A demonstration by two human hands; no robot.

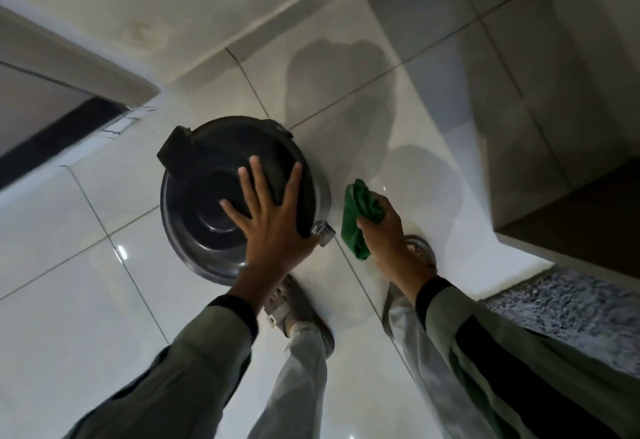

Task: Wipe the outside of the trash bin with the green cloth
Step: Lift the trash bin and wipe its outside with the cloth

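A round trash bin [194, 231] with a black lid and shiny metal body stands on the tiled floor, seen from above. My left hand [270, 217] lies flat on the lid with fingers spread. A small metal pedal [323, 231] sticks out at the bin's right side. My right hand [388, 234] is to the right of the bin, closed around a crumpled green cloth [360, 217]. The cloth hangs just beside the bin's wall; I cannot tell whether it touches it.
Glossy white floor tiles [86, 283] surround the bin. A wall and skirting [194, 23] run behind it. A tiled cabinet base [519, 92] stands to the right, with a speckled stone counter [571, 314] near my right arm. My feet in sandals [298, 303] stand close to the bin.
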